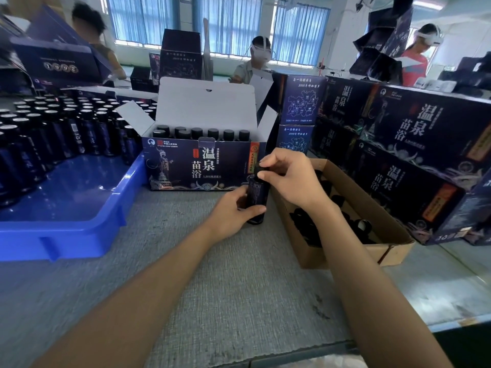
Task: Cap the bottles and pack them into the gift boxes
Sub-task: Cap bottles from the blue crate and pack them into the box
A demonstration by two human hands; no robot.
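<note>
Hands busy — left hand [233, 211] grips the bottle [257, 191], right hand [292, 177] pinches its cap [257, 169].

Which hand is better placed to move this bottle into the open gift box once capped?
Left: the left hand grips the bottle; the right hand only pinches the cap.

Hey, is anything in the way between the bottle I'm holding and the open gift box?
Nothing visible. The bottle in the left hand stands just before the open gift box, whose lid is folded back; the right hand holds its cap.
</note>
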